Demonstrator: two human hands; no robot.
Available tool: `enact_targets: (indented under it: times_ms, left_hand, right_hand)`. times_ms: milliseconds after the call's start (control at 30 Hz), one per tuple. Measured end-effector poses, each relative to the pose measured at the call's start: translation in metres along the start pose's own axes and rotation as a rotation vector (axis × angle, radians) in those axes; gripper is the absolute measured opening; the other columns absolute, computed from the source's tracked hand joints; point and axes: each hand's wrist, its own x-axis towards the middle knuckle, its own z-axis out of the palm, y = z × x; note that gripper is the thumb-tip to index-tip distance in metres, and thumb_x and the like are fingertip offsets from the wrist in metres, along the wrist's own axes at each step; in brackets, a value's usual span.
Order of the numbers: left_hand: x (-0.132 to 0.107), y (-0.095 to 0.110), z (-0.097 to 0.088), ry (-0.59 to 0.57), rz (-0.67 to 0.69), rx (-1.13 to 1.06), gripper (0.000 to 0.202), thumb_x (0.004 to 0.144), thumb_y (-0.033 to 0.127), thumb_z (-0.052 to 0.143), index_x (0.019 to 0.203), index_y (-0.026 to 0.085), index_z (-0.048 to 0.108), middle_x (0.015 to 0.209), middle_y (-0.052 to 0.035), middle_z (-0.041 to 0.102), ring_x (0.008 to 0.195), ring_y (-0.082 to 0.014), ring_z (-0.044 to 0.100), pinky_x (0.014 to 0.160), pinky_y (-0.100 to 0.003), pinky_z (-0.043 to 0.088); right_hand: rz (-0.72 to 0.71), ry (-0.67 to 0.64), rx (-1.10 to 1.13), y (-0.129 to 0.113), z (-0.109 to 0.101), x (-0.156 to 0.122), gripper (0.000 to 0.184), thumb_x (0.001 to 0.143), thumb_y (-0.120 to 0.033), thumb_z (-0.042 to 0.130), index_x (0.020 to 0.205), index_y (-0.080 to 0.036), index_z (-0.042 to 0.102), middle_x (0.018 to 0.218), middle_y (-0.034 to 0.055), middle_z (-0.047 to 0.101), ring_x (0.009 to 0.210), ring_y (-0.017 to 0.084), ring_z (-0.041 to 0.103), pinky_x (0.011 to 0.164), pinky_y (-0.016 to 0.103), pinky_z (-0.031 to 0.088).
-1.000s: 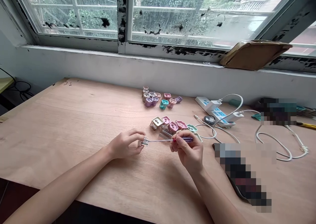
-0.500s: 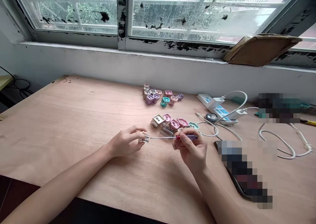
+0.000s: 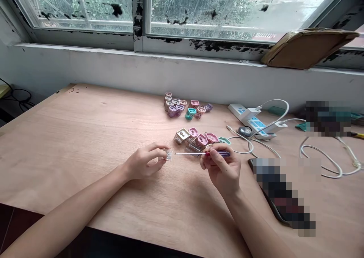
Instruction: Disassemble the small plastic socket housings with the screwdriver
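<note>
My left hand (image 3: pixel 144 161) is closed, its thumb and fingers pinching a small clear block (image 3: pixel 169 155), which looks like the inner part of a pencil sharpener. The fingers cover much of it. My right hand (image 3: pixel 223 171) grips a screwdriver (image 3: pixel 223 153) by its purple handle. The thin shaft lies nearly level and points left. Its tip is a short gap away from the clear block. Just beyond my right hand sit several two-hole pencil sharpeners with pink rims (image 3: pixel 202 140), one with a cream rim (image 3: pixel 182 135), and a clear grey piece (image 3: pixel 193 148) on its side.
Farther back stands a group of sharpeners in purple (image 3: pixel 172 111), teal (image 3: pixel 190 114) and pink. A white power strip (image 3: pixel 237 110) with plugs and white cables (image 3: pixel 330 174) lies on the right. A phone (image 3: pixel 270 206), partly blurred, lies near my right forearm. Cardboard (image 3: pixel 309 51) leans at the window.
The clear block has turned slightly between the left fingers. The screwdriver and right hand have shifted a little to the right, so the gap at the tip is wider. The camera view has tilted slightly.
</note>
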Motion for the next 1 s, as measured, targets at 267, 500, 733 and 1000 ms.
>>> enact_targets:
  times_ms: [267, 500, 733, 1000]
  left_hand:
    - [0.001, 0.001, -0.001, -0.035, -0.002, 0.015, 0.012, 0.094, 0.011, 0.057, 0.103, 0.018, 0.062, 0.113, -0.0131, 0.069, 0.098, -0.0189, 0.07, 0.081, -0.03, 0.06]
    - [0.0, 0.0, 0.0, -0.048, -0.026, -0.025, 0.017, 0.093, 0.011, 0.058, 0.109, 0.017, 0.06, 0.113, -0.0128, 0.07, 0.099, -0.019, 0.07, 0.085, -0.031, 0.058]
    - [-0.002, -0.001, 0.001, -0.042, -0.063, -0.059, 0.023, 0.091, 0.011, 0.06, 0.112, 0.018, 0.056, 0.11, -0.0115, 0.071, 0.097, -0.019, 0.071, 0.083, -0.029, 0.058]
    - [-0.003, -0.001, 0.0, -0.053, -0.078, -0.046, 0.025, 0.09, 0.011, 0.06, 0.114, 0.018, 0.055, 0.106, -0.0096, 0.072, 0.095, -0.0183, 0.071, 0.084, -0.029, 0.058]
  right_hand:
    - [-0.002, -0.039, -0.056, 0.001, 0.005, -0.003, 0.023, 0.082, -0.037, 0.082, 0.081, -0.02, 0.067, 0.065, 0.0004, 0.065, 0.045, 0.011, 0.053, 0.042, 0.025, 0.046]
    - [-0.029, -0.045, -0.114, 0.008, 0.002, -0.003, 0.023, 0.083, -0.037, 0.082, 0.084, -0.02, 0.067, 0.068, 0.0006, 0.066, 0.044, 0.011, 0.054, 0.042, 0.026, 0.047]
    - [-0.026, -0.06, -0.141, 0.011, 0.0, -0.004, 0.024, 0.084, -0.038, 0.081, 0.085, -0.02, 0.067, 0.07, 0.0008, 0.066, 0.046, 0.012, 0.055, 0.042, 0.026, 0.047]
    - [-0.014, -0.066, -0.151, 0.011, -0.001, -0.004, 0.023, 0.084, -0.038, 0.081, 0.085, -0.02, 0.067, 0.068, 0.0, 0.064, 0.047, 0.013, 0.056, 0.042, 0.026, 0.046]
